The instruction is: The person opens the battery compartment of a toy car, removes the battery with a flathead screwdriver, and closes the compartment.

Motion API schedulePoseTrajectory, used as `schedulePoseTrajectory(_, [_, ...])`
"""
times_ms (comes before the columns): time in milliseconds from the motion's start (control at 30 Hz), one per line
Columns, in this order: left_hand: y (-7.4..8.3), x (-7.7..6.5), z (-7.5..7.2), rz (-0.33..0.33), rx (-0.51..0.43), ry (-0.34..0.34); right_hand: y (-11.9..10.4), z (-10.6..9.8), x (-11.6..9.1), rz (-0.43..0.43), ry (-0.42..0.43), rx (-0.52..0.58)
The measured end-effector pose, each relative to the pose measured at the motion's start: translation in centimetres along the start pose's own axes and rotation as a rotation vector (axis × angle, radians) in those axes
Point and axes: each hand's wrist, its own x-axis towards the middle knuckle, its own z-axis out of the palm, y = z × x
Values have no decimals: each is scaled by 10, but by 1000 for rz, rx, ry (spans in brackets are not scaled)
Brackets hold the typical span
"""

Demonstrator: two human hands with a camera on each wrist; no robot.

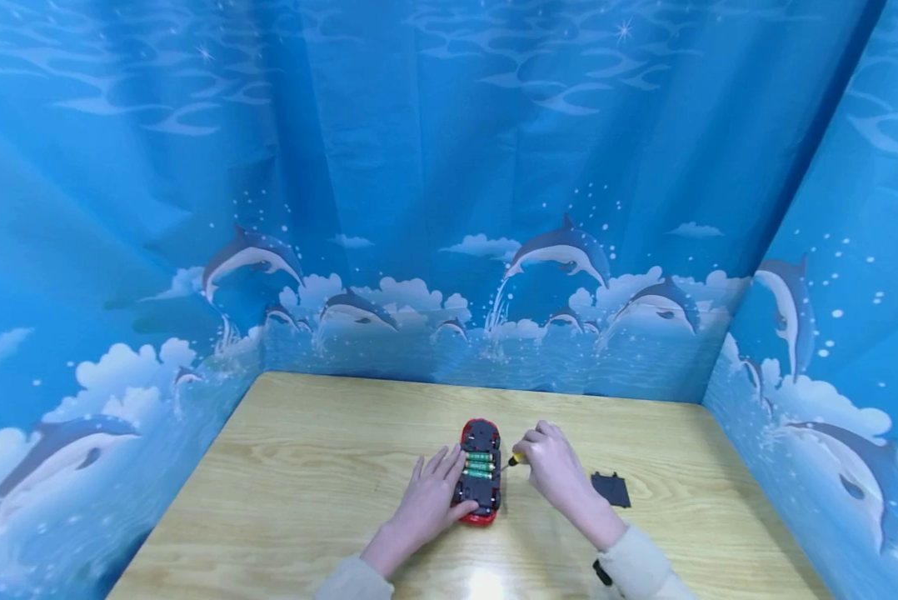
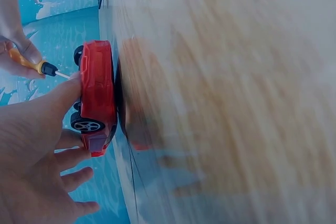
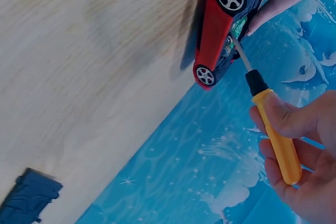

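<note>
A red toy car (image 1: pixel 482 497) lies upside down on the table, its black underside up. Three green batteries (image 1: pixel 479 466) sit side by side in its uncovered compartment. My left hand (image 1: pixel 432 500) rests on the car's left side, thumb on the underside near the close end, the other fingers straight and spread. With my right hand (image 1: pixel 552 460) I grip a yellow-handled screwdriver (image 3: pixel 281 142) from the car's right. Its metal shaft slants into the compartment's edge, with the tip right at the end of a battery.
A black battery cover (image 1: pixel 611 490) lies on the wooden table (image 1: pixel 329 450), right of the car and beyond my right wrist. Blue dolphin-print curtains (image 1: pixel 419 208) rise behind the table and along both sides.
</note>
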Motion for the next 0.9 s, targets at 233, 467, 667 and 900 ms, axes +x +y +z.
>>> schedulePoseTrajectory(233, [-1, -1, 1, -3, -20, 4, 10, 4, -16, 142, -25, 85])
schedulePoseTrajectory(467, [-1, 0, 0, -3, -27, 5, 15, 10, -26, 185, -7, 119])
schedulePoseTrajectory(667, [-1, 1, 0, 0, -17, 10, 17, 11, -28, 177, 12, 131])
schedulePoseTrajectory(900, [-3, 1, 4, -6, -4, 10, 17, 12, -32, 179, 28, 145])
